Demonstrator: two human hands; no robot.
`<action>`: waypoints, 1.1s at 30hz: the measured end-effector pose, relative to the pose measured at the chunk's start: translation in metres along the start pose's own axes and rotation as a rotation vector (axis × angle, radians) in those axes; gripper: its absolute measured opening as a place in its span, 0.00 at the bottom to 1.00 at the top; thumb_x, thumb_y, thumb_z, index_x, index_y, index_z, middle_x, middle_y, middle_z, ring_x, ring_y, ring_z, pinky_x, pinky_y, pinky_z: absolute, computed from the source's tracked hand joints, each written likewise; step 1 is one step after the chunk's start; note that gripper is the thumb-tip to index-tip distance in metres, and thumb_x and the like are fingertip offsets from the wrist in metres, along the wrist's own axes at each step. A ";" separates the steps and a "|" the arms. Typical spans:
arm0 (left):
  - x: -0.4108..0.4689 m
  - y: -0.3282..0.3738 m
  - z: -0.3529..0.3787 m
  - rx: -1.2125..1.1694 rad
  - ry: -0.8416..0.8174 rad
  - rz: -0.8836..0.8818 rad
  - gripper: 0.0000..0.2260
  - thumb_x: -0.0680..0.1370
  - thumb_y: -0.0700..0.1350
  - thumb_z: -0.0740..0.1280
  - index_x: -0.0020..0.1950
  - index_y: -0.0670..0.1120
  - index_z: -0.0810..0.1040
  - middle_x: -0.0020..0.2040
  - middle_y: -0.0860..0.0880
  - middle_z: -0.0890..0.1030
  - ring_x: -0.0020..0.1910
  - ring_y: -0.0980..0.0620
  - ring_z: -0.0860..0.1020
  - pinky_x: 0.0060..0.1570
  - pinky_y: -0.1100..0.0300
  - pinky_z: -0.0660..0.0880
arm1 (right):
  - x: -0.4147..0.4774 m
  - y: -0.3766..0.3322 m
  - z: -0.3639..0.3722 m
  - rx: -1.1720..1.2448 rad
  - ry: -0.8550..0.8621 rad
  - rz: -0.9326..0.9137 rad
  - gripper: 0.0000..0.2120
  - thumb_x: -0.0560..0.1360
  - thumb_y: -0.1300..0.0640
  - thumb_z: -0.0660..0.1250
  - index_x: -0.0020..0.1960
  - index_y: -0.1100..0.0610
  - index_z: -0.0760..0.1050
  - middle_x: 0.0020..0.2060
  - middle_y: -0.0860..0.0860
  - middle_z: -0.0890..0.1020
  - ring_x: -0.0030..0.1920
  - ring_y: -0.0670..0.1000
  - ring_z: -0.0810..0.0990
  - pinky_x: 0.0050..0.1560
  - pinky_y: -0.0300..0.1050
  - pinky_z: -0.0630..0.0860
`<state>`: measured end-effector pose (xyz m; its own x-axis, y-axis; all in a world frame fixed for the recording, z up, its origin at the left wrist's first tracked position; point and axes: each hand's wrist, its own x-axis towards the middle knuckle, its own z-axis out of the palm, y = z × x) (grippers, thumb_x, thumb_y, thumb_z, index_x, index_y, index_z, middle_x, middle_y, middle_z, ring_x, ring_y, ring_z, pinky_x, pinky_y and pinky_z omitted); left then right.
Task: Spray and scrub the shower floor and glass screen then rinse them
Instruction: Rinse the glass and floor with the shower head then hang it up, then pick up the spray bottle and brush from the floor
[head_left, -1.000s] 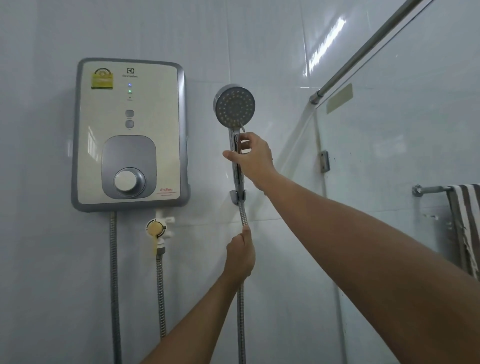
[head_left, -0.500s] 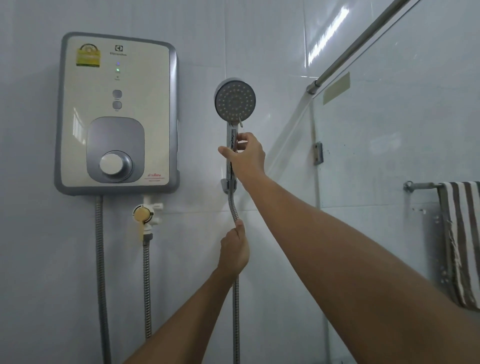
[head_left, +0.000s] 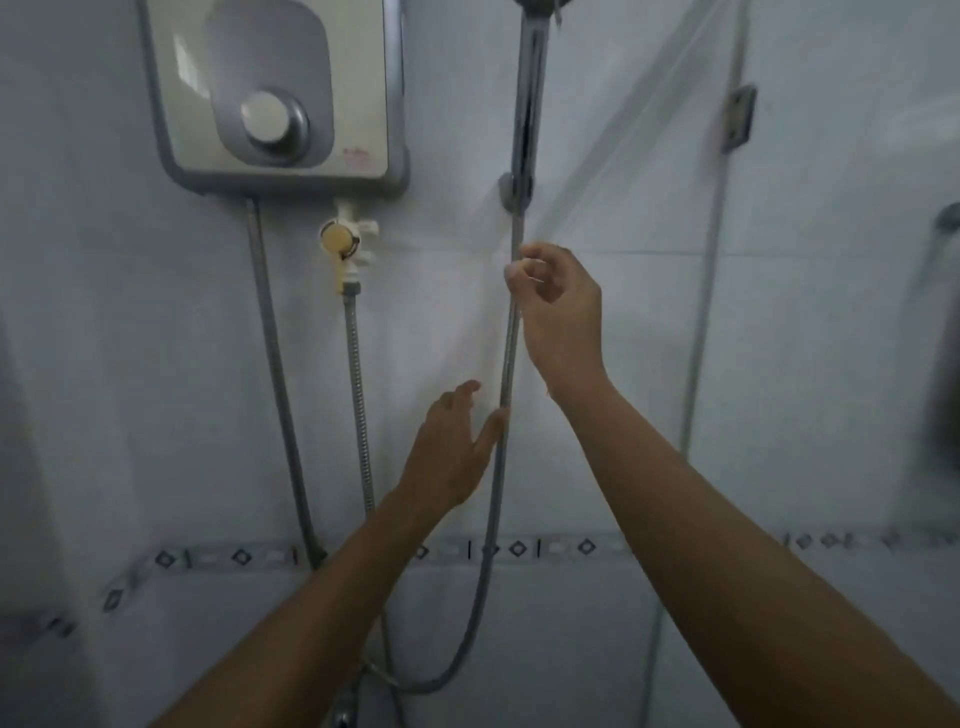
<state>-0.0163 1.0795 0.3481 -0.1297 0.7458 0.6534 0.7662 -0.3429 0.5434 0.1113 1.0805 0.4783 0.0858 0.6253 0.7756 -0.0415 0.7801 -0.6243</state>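
Observation:
The chrome shower handle (head_left: 527, 104) sits upright in its wall holder (head_left: 511, 193); its head is cut off by the top edge. The metal shower hose (head_left: 503, 395) hangs from it and loops down. My right hand (head_left: 563, 312) is just below the holder, fingers curled, with thumb and fingertip pinching the hose. My left hand (head_left: 449, 447) is lower and to the left, fingers spread and straight, its thumb beside the hose. The glass screen (head_left: 779, 364) stands at the right, fixed by a metal hinge (head_left: 738, 115). The shower floor is out of view.
A white and grey water heater (head_left: 275, 104) with a round dial hangs on the tiled wall at upper left. Below it are a yellowed stop valve (head_left: 343, 241) and two more metal hoses. A chrome tap (head_left: 343, 713) shows at the bottom edge. A dark blurred shape is behind the glass at far right.
The view has tilted down. My right hand left the shower handle and dropped to the hose below the holder. My left hand let go of the hose and opened.

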 end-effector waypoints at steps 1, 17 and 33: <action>-0.030 -0.018 0.001 0.062 -0.014 0.005 0.26 0.83 0.59 0.59 0.77 0.47 0.66 0.70 0.45 0.74 0.68 0.47 0.73 0.70 0.49 0.71 | -0.034 0.023 -0.003 -0.008 -0.037 0.024 0.09 0.78 0.53 0.70 0.58 0.53 0.79 0.48 0.48 0.84 0.51 0.45 0.83 0.56 0.43 0.80; -0.494 -0.255 0.059 0.149 -0.317 -0.659 0.20 0.82 0.54 0.63 0.67 0.41 0.73 0.58 0.45 0.76 0.55 0.47 0.75 0.56 0.56 0.74 | -0.583 0.294 -0.026 -0.248 -0.631 0.915 0.03 0.80 0.59 0.69 0.52 0.54 0.78 0.43 0.49 0.82 0.42 0.40 0.79 0.43 0.29 0.72; -0.884 -0.534 0.268 0.254 -0.485 -1.267 0.30 0.78 0.55 0.72 0.72 0.39 0.70 0.67 0.37 0.74 0.65 0.39 0.75 0.63 0.50 0.72 | -1.103 0.536 -0.040 -0.553 -1.028 1.503 0.08 0.82 0.56 0.62 0.53 0.60 0.76 0.44 0.54 0.82 0.34 0.44 0.77 0.30 0.32 0.71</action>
<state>-0.1425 0.7560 -0.6608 -0.6278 0.6075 -0.4866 0.3897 0.7865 0.4791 0.0342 0.8083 -0.7153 -0.2632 0.6153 -0.7430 0.7881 -0.3071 -0.5335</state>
